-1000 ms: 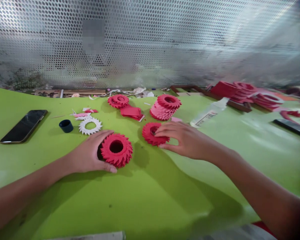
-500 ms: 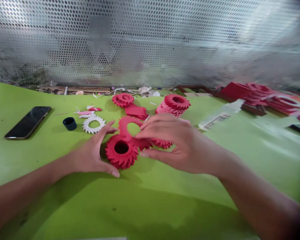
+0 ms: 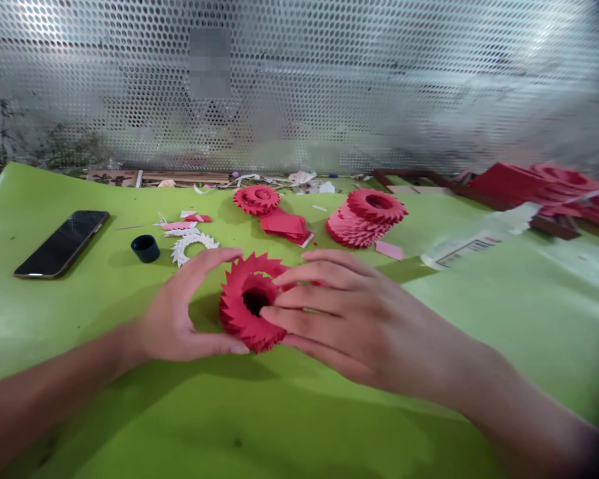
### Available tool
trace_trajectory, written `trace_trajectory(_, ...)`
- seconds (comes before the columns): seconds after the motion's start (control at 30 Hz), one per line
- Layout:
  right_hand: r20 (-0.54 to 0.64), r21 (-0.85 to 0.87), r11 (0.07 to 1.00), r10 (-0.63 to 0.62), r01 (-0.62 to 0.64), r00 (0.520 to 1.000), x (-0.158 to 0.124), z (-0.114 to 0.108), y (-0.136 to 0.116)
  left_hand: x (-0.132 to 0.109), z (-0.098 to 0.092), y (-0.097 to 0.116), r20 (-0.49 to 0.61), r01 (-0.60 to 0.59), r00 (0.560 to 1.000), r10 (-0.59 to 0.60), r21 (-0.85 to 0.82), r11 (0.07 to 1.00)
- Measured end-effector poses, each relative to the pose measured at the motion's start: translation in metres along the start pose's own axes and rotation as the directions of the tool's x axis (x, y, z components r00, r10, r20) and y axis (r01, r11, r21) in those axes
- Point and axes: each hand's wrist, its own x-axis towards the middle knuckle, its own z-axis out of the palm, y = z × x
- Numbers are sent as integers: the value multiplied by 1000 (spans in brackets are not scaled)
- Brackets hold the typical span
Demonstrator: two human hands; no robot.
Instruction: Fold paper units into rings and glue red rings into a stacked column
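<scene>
A stack of red toothed paper rings (image 3: 234,303) stands on the green table in front of me, its dark hole facing up. My left hand (image 3: 177,313) curves around the stack's left side in a wide C, fingers apart, with a gap at the palm. Its thumb tip is at the stack's near edge. My right hand (image 3: 349,313) lies over the right side, fingertips at the hole and thumb at the outer near edge, gripping the top ring. The ring's right part is hidden under the fingers.
A phone (image 3: 62,244), a dark cap (image 3: 145,248) and a white toothed ring (image 3: 180,251) lie left. Behind are a smaller red ring stack (image 3: 256,199), folded red paper (image 3: 284,226) and a pink-red ring stack (image 3: 362,223). A clear bottle (image 3: 479,239) lies right, near red pieces (image 3: 509,189).
The loose red ring in my right hand has come down onto the stack, and that hand has moved lower over it. The view has shifted slightly; my left hand stays around the left side.
</scene>
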Motion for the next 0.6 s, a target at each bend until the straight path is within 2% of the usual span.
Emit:
trace_trajectory(0.13,-8,118,992,42,-41,999,-1,4,4,1,0,-7,-35,-96,995,95,-30,995)
trace_trajectory(0.2,13,153,987,53,-54,999,-2,7,7,1,-4,-11,3,-126,992,126,-30,992)
trace_trajectory(0.33,56,138,990,33,-40,998,-2,11,9,1,-15,-16,84,-74,993,78,-46,996)
trace_trajectory(0.43,67,125,992,23,-31,998,-2,12,7,0,-19,-20,101,-51,993,57,-56,997)
trace_trajectory(0.6,100,122,991,38,-50,994,-3,11,4,-2,-20,-24,126,54,990,-55,13,998)
